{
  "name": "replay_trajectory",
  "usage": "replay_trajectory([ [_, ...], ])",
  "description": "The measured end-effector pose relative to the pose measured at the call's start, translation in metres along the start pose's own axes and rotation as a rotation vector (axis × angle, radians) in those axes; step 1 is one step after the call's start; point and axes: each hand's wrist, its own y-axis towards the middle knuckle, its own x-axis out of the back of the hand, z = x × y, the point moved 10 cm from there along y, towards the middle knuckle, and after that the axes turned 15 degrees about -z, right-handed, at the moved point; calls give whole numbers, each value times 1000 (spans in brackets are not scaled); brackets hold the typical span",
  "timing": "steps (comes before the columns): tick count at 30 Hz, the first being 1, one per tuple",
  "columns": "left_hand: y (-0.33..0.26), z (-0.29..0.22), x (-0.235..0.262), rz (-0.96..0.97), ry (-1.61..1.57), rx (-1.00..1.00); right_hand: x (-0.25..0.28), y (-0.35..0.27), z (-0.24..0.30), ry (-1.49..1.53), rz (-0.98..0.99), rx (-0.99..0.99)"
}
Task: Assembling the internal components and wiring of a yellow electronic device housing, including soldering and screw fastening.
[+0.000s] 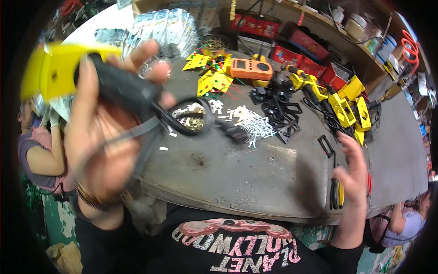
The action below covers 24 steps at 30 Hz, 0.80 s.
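Note:
Raised on the left, my left hand (107,137) is closed around the black grip (121,86) of a device with a yellow housing (57,73). Motion blurs part of the housing. From the grip's lower end a black cable (207,119) hangs in a loop, partly smeared, over the table. My right hand (353,171) is over the table's right side, thumb and fingers apart, with nothing visible in it. Close by it are yellow-and-black handled pliers (337,194) and a thin black rectangular frame (325,146).
An orange meter (250,69) lies beside yellow panels with wires (212,77). White sleeves and metal pins (255,125) are heaped mid-table, near black plastic parts (285,118). Yellow housings (342,109) sit right; bagged packs (164,29) stand behind. Other people (45,150) are at both sides.

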Motion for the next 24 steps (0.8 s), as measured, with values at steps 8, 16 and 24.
replay_trajectory([
  [8, -107, 151, -10, -213, -149, 347, -118, -25, 136, 92, 245, 468],
  [16, -148, 205, -10, 107, 209, 629, -86, -51, 78, 711, 556, -39],
  [24, -105, 114, -24, 635, 1137, -634, -137, -87, 47, 398, 702, -252],
])
